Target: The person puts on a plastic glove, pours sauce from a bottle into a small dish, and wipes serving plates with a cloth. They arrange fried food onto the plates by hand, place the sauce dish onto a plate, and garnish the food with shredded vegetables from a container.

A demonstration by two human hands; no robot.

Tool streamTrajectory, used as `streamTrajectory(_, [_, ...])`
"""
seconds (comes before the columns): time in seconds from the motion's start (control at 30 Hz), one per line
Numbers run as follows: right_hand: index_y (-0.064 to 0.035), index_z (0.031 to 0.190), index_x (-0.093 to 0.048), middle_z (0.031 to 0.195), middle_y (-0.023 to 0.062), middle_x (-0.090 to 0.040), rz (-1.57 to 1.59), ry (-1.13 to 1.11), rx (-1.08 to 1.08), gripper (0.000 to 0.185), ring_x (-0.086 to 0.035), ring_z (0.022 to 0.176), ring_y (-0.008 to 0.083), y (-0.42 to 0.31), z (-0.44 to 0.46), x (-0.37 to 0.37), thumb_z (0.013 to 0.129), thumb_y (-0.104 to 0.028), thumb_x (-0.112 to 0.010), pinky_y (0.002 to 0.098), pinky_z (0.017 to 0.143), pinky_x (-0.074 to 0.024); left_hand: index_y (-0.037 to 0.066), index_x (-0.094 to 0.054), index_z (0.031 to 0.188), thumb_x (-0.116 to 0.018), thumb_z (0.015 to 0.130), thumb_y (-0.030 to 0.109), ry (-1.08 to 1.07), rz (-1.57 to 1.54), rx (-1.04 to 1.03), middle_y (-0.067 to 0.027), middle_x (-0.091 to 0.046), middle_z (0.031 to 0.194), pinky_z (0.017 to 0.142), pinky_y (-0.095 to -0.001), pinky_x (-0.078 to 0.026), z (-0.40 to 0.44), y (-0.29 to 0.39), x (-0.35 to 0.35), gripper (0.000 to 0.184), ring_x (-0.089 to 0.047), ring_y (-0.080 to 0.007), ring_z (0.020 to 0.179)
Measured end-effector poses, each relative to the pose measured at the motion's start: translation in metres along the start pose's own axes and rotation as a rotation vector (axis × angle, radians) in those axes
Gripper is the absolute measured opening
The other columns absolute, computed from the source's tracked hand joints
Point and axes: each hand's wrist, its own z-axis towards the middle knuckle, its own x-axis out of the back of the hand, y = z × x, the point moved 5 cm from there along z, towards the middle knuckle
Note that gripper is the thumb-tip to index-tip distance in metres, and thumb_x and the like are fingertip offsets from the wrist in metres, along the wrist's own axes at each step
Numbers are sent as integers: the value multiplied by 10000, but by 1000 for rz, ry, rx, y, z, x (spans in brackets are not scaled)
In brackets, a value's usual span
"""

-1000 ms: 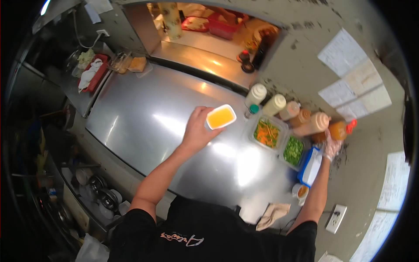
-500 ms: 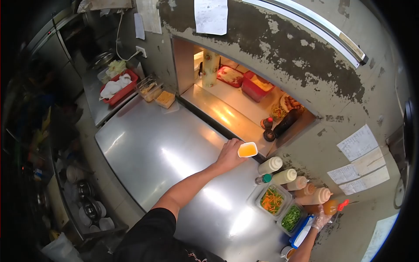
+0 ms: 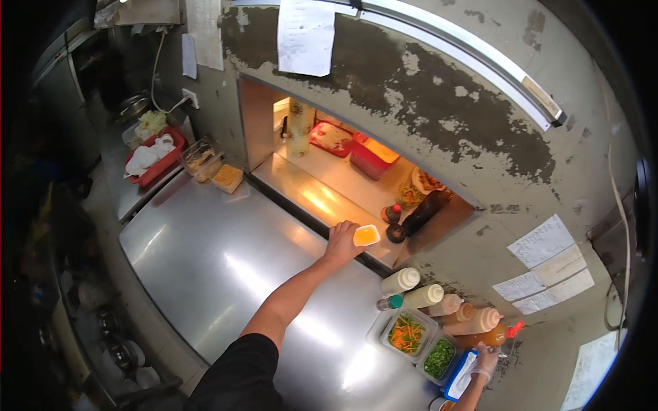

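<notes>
My left hand [image 3: 343, 242] is closed around a small white cup [image 3: 367, 235] of orange liquid, held out beside the serving opening. At the lower right, my right hand [image 3: 485, 360], in a thin clear glove, has its fingers curled by an amber squeeze bottle [image 3: 485, 335] with a red tip. What those fingers hold, if anything, is too small to make out. Just under that hand sits a blue-rimmed white container [image 3: 460, 375]. Beside it stand a tub of chopped greens [image 3: 439, 358] and a tub of greens with shredded carrot [image 3: 406, 334].
Several sauce bottles [image 3: 423, 296] line the wall, near a green-capped jar [image 3: 389, 303]. Beyond the steel counter [image 3: 199, 246], the opening holds a red bin [image 3: 374, 159] and a dark bottle [image 3: 426, 212]. A red tray [image 3: 156, 159] and crumb tub [image 3: 227, 178] are at left.
The view has shifted, so the scene sits further left and lower. My left hand still holds the cup, near the opening's edge. My right hand stays by the amber bottle.
</notes>
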Motion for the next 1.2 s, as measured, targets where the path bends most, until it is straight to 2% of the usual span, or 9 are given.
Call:
streamTrajectory(0.23, [-6, 1497, -232, 1306, 262, -526, -343, -84, -113, 877, -544, 1204, 321, -57, -137, -24, 776, -20, -731, 362, 1009, -433, 48, -599, 1178, -860, 641, 322, -54, 92, -46, -111, -554, 1138, 978, -424, -358, 6, -3, -17, 656, -498, -307, 1118])
streamTrajectory(0.4, [12, 1428, -380, 1223, 190, -591, -378, -339, -227, 738, -586, 1122, 244, -107, -188, -34, 793, -65, -748, 348, 929, -497, 6, -337, 1457, -853, 654, 430, -89, 138, -50, -225, -415, 1382, 1070, -478, -304, -8, 16, 4, 1045, -394, -377, 1288])
streamTrajectory(0.6, [78, 1307, -500, 1168, 187, -645, -365, -753, -152, 569, -636, 1070, 254, -122, -234, -47, 852, -152, -751, 351, 918, -513, 7, -456, 1330, -591, 781, 4, -144, 42, -169, -215, -402, 1394, 1096, -479, -308, -136, 40, 74, 565, -367, -393, 1320])
streamTrajectory(0.8, [83, 1274, -521, 1168, 202, -647, -369, -972, -69, 526, -625, 1087, 243, -151, -269, -104, 871, -180, -735, 353, 924, -506, 80, -586, 1226, -559, 802, -10, -292, -30, 103, -158, -454, 1360, 1088, -458, -340, -332, 50, 157, 435, -395, -362, 1308])
streamTrajectory(0.93, [-4, 1154, -640, 880, 133, -703, -239, -1313, -285, 351, -687, 768, 179, -126, -306, -163, 914, -255, -691, 303, 696, -549, 76, -645, 1113, -567, 828, 19, -353, 100, 143, -138, -488, 1323, 1068, -448, -360, -403, 62, 206, 301, -421, -339, 1287])
streamTrajectory(1.0, [-27, 1020, -692, 741, 79, -662, -108, -1582, -1, 294, -650, 647, 132, -129, -327, -198, 937, -308, -659, 283, 605, -519, 68, -663, 1065, -563, 839, 24, -371, 130, 155, -130, -507, 1299, 1058, -446, -367, -428, 54, 224, 251, -434, -333, 1270])
streamTrajectory(1.07, [-28, 917, -701, 685, 63, -634, -386, -1509, 95, 323, -623, 602, 125, -170, -371, -226, 957, -339, -626, 266, 579, -497, 70, -665, 1058, -562, 842, 17, -310, 133, 211, -126, -516, 1281, 1047, -447, -371, -451, 43, 241, 245, -442, -332, 1255])
streamTrajectory(1.13, [-20, 972, -689, 725, 65, -646, -163, -1597, 285, 281, -625, 646, 126, -192, -408, -251, 959, -294, -630, 269, 626, -512, 75, -667, 1055, -560, 844, 10, -302, 183, 209, -120, -526, 1263, 1038, -445, -375, -475, 23, 250, 245, -452, -328, 1238])
streamTrajectory(1.2, [-13, 1017, -686, 790, 57, -657, 3, -1678, 124, 226, -632, 729, 123, -192, -444, -266, 959, -226, -636, 277, 679, -519, 84, -669, 1053, -558, 844, 3, -341, 300, 162, -112, -535, 1245, 1030, -441, -379, -501, 0, 259, 250, -463, -321, 1220])
